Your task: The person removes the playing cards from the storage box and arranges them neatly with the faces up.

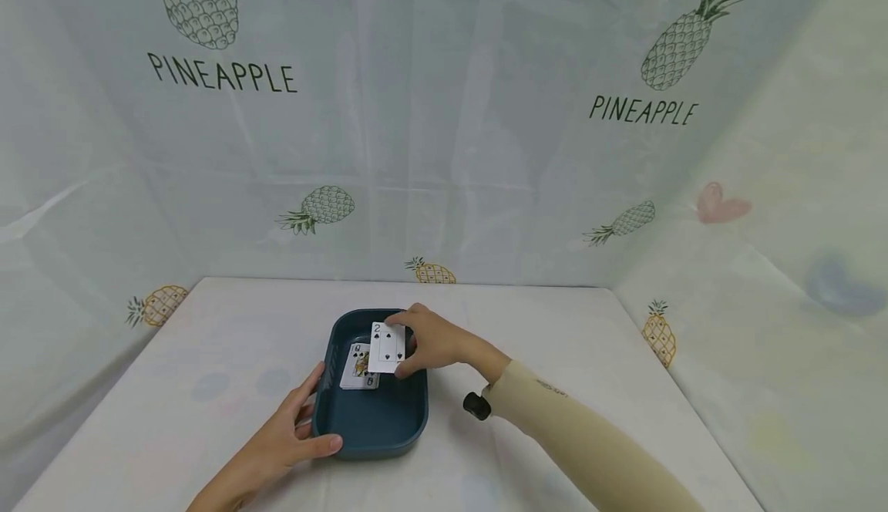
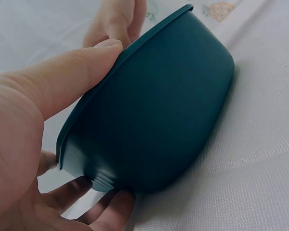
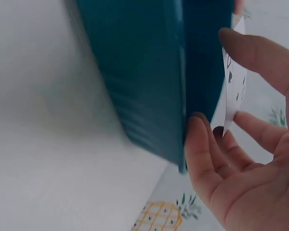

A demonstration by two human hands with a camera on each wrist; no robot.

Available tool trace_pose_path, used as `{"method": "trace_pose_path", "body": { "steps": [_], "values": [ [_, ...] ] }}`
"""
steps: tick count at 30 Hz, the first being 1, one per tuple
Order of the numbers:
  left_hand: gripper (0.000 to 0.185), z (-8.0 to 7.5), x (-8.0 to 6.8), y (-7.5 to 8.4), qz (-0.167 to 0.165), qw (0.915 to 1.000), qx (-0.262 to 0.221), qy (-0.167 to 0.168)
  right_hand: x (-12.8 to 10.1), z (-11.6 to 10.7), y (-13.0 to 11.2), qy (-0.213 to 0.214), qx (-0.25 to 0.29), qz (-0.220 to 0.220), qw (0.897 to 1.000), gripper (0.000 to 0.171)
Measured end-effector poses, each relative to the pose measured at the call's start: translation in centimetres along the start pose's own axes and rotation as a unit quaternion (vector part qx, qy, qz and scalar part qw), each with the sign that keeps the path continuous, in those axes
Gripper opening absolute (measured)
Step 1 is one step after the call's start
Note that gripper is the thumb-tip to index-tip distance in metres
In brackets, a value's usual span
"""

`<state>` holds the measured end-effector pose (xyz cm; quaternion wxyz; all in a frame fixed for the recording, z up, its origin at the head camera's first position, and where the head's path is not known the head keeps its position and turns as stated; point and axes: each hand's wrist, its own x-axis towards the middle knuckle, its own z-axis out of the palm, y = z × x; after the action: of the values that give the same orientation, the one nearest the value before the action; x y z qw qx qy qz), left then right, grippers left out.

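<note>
A deep dark teal tray (image 1: 378, 423) with rounded corners sits on the white-covered table. My left hand (image 1: 280, 431) grips its near left corner; in the left wrist view the thumb (image 2: 82, 70) lies over the rim and the fingers reach along the outer wall. Inside the far part, a playing card with a queen (image 1: 352, 373) lies face up. Above it, my right hand (image 1: 437, 342) pinches a playing card (image 1: 385, 348) marked 2 with black pips, by its right edge. In the right wrist view that card (image 3: 235, 86) appears nearly edge-on between thumb and fingers.
The white table (image 1: 555, 342) extends on both sides of the tray. A pale curtain (image 1: 444, 111) printed with pineapples hangs behind the table and along its sides. A small black object (image 1: 476, 405) sits at my right wrist, by the beige sleeve (image 1: 583, 442).
</note>
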<state>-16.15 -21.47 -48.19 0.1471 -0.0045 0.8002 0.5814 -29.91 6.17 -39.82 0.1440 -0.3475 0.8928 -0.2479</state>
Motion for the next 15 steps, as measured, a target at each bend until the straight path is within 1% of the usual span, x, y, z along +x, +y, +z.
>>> {"method": "trace_pose_path", "body": {
  "steps": [4, 7, 15],
  "values": [
    [0.116, 0.1, -0.1, 0.0, 0.002, 1.0, -0.004, 0.0, -1.5, -1.3, 0.9, 0.005, 0.029, 0.011, 1.0, 0.087],
    [0.116, 0.0, -0.2, 0.0, 0.002, 1.0, 0.005, 0.002, -2.7, -2.0, 2.0, 0.01, 0.048, 0.024, 0.999, 0.087],
    [0.114, -0.1, -0.4, 0.0, 0.008, 0.9999, -0.008, -0.007, -5.1, -3.0, 6.3, 0.026, 0.064, 0.043, 0.997, 0.087]
  ]
}}
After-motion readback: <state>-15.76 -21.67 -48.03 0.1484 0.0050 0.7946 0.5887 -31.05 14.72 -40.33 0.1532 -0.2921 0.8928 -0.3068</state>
